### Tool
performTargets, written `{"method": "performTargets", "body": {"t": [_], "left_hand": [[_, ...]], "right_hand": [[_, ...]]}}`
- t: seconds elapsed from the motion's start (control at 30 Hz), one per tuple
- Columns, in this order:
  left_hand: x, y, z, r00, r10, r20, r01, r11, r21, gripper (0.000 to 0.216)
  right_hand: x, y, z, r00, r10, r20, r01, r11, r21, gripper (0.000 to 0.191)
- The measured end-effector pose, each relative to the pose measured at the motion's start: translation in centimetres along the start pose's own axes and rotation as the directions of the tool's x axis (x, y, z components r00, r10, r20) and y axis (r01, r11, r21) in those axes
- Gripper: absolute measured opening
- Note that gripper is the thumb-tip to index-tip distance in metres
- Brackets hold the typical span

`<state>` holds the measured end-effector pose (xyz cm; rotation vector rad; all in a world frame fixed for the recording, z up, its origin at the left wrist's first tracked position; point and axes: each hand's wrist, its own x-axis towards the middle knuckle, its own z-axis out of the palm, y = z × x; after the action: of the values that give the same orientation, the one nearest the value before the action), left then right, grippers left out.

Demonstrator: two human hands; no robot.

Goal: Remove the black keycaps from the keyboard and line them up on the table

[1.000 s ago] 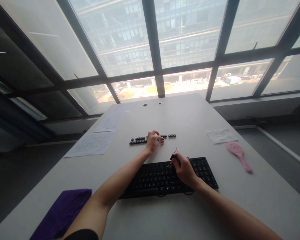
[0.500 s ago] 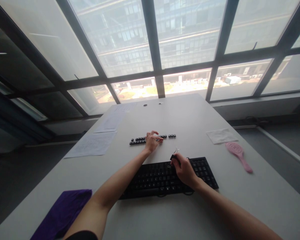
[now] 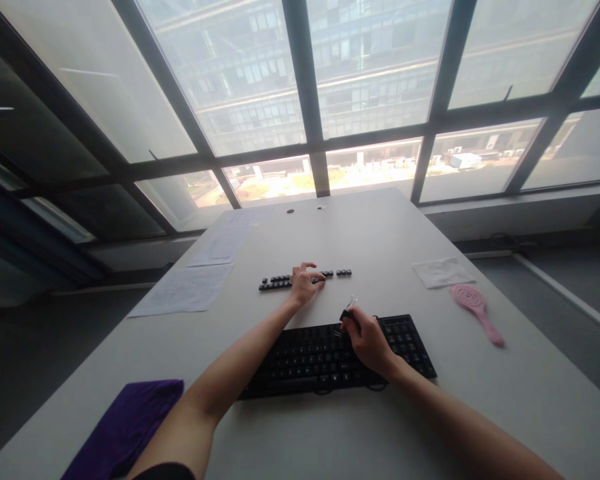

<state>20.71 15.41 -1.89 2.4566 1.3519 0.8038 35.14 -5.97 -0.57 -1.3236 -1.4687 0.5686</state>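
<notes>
Small square black plastic keycaps (image 3: 276, 285) lie in two lines on the white smooth-topped desk (image 3: 280, 440), just beyond the long black plastic keyboard (image 3: 300, 368); the rightmost pair sits slightly apart from the others. The left hand (image 3: 305, 285) is over the middle of these lines, on the far side of the keyboard, its thumb and fingers bent with a narrow gap between them; whether they pinch a keycap I cannot tell. The left forearm passes above the keyboard's left end. The right hand (image 3: 370, 340) is over the right half of the keyboard, its fingers closed around a small black-handled tool (image 3: 347, 314) with thin metal wires sticking out at both ends. Dark cable loops (image 3: 377, 387) show at the keyboard's near edge.

To the right of the keyboard and farther back lies a pink oval-headed plastic hairbrush (image 3: 473, 299), its head beside a flat white rectangular cloth or tissue (image 3: 443, 273). To the left of the keyboard and beyond it are printed white paper sheets (image 3: 185, 288); left of it and nearer the person is a folded deep-purple cloth (image 3: 130, 420), partly covered by the left arm.
</notes>
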Motion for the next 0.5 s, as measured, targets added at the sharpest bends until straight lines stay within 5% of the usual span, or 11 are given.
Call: {"method": "performTargets", "body": {"t": [0.3,0.5], "left_hand": [[-0.1,0.6,-1.9,0.998,0.04,-0.04,-0.04,0.999,0.006,0.02],[-0.8,1.7,-3.4,0.999,0.013,-0.043,-0.01,0.999,0.053,0.016]], "right_hand": [[0.1,0.9,0.1,0.977,-0.043,-0.207,0.044,0.999,0.003,0.012],[0.1,0.9,0.1,0.976,-0.034,-0.215,0.043,0.999,0.034,0.014]]}}
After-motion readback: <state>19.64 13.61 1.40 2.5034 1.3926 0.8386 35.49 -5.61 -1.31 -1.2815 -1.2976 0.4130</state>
